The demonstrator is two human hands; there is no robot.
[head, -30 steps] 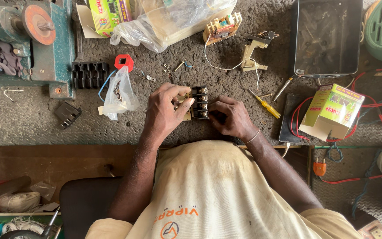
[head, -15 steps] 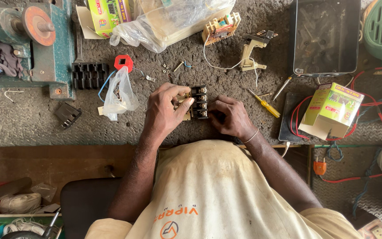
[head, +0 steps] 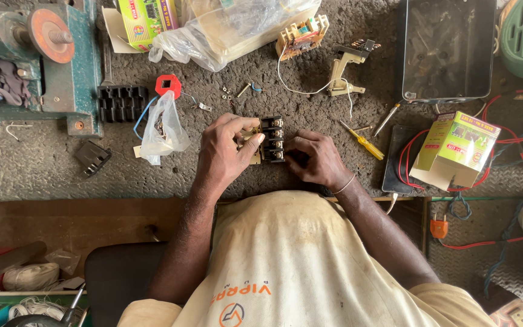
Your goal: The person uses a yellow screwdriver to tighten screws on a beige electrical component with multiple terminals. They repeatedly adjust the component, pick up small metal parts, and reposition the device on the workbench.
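Both hands work on the black terminal block (head: 272,139) in the middle of the worktop (head: 43,163).

The left hand (head: 222,151) has its grip clenched on the block's brass side, and the right hand (head: 313,158) pinches the other edge; it is best to keep the block flat and steady, away from the loose screws (head: 227,92).

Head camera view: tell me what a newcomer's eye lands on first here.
At the centre of the rough grey bench, the left hand and right hand grip a black terminal block from both sides. Left of them lies a clear plastic bag below a red plastic part. To the right lies a yellow-handled screwdriver, and farther right a green-and-yellow carton among red wires.
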